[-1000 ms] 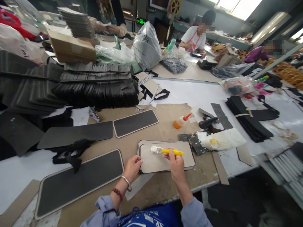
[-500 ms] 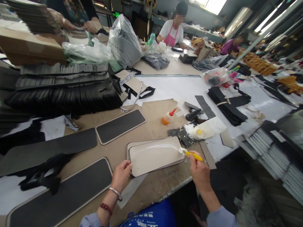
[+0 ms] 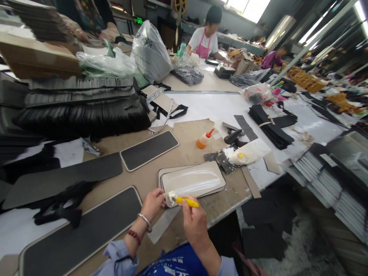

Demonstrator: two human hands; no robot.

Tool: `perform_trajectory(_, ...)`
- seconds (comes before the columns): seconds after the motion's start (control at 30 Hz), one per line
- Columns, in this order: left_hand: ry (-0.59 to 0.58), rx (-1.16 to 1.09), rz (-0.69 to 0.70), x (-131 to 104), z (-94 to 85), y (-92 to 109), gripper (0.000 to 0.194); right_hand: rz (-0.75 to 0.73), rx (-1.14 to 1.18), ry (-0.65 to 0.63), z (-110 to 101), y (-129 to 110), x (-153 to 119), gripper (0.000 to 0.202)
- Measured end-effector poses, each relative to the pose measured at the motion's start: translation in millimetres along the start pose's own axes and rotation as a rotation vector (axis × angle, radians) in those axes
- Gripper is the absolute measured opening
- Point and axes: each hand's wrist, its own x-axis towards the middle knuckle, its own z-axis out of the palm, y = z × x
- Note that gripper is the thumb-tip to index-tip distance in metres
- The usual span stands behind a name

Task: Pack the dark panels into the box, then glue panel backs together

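My right hand [image 3: 196, 223] is closed around a yellow-handled brush [image 3: 187, 201], whose bristles are coated in white paste. The brush head rests at the near left corner of a beige rounded panel [image 3: 195, 179], the top one of a small stack. White wet streaks run along that panel. At the same corner, my left hand [image 3: 153, 205] pinches the panel's left edge between thumb and fingers. Just behind the stack on the right lies a white container [image 3: 251, 150] smeared with paste, on dark scraps [image 3: 227, 163].
Behind the stack stands a small bottle of orange liquid [image 3: 202, 141]. Dark panels with pale rims [image 3: 149, 150] lie to the left, below a long pile of black pieces [image 3: 83, 111]. Black strips [image 3: 271, 126] lie at right. A co-worker in a pink apron [image 3: 203, 48] sits across.
My right hand has swept the brush leftward from the panel's right end to its near left corner. More white streaks show on the panel. My left hand still holds the edge.
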Motion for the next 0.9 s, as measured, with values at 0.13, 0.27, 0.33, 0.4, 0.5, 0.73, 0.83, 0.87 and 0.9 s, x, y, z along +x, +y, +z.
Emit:
perform_trajectory(0.13, 0.003, -0.025, -0.011, 3, -0.4, -4, 0.005, 0.191, 0.128, 0.004, -3, 8, 8, 0.023)
perform_trajectory(0.27, 0.01, -0.038, -0.014, 4, -0.2, -5, 0.004, 0.262, 0.235, 0.024, 5, 13, 28, 0.026)
perform_trajectory(0.33, 0.009, -0.039, -0.009, 3, -0.6, -4, 0.004, 0.266, 0.267, -0.004, 9, 16, 37, 0.028)
perform_trajectory(0.4, 0.011, -0.039, -0.006, 2, -1.2, -4, 0.004, 0.259, 0.222, 0.02, 7, 21, 43, 0.028)
perform_trajectory(0.5, 0.02, -0.039, -0.007, 1, -1.3, -3, 0.006, 0.228, 0.089, 0.105, -3, 25, 49, 0.028)
perform_trajectory(0.73, 0.024, -0.015, -0.002, -3, 1.9, 2, 0.019, 0.195, 0.201, -0.008, 5, 16, 58, 0.027)
perform_trajectory(0.83, 0.028, -0.007, -0.009, -4, 2.5, 2, 0.025, 0.181, 0.073, 0.092, -13, 44, 75, 0.027)
perform_trajectory(0.87, 0.033, -0.007, -0.011, -4, 2.7, 2, 0.026, 0.184, 0.008, 0.147, -25, 58, 80, 0.028)
perform_trajectory(0.9, 0.038, -0.006, -0.014, -4, 2.9, 1, 0.027, 0.194, -0.053, 0.195, -39, 71, 85, 0.03)
